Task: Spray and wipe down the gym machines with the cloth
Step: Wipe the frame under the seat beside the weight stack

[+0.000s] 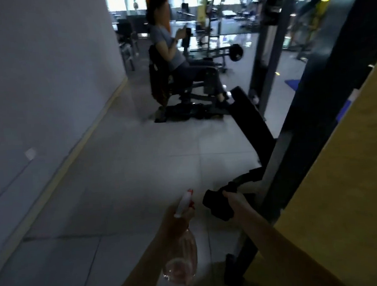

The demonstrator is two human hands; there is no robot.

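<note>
A: What are the hands doing?

B: The left hand [177, 219] is curling its fingers round the neck of a clear spray bottle [184, 265], just under the white trigger head [184, 203] with its red tip. The bottle's body is hanging down toward the camera, along the forearm.

A: And the other one?

B: The right hand [234, 199] is gripping a black cloth [217, 207], bunching it up in closed fingers. It is holding the cloth low down, at a dark curved bar [251, 175] that is sticking out from the machine [281, 153] on the right.

A: Is the cloth touching that bar?

B: It is looking that way, but everything there is dark and blurred, so I cannot tell.

A: What is the machine showing?

B: A dark post is slanting up the right side, a broad yellow panel [349, 198] is sitting just beside it, and a long black pad [252, 119] is slanting away behind the bar.

A: How are bottle and cloth lying against each other?

B: The trigger head is sitting just left of the cloth, near but apart, both above the pale tiled floor [118, 182].

A: Anyone else around?

B: A person in a grey top [166, 43] is sitting on a black seat frame [179, 94] farther back, near the grey wall [42, 75] and well apart from the hands.
</note>
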